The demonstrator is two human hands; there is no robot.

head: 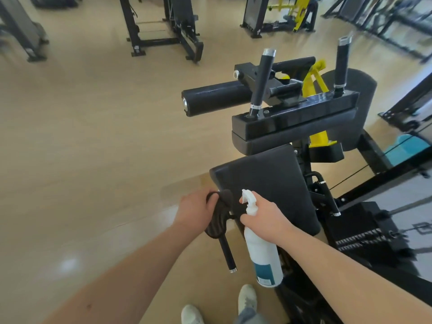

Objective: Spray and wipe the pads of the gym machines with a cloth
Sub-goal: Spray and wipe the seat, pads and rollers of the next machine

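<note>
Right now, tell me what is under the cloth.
A black handle sticks out below the cloth, which the left hand grips at the seat pad corner. The handle's upper end is covered.

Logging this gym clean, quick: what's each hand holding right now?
Left hand: closed, holding the dark cloth.
Right hand: closed around the neck of the white spray bottle.
</note>
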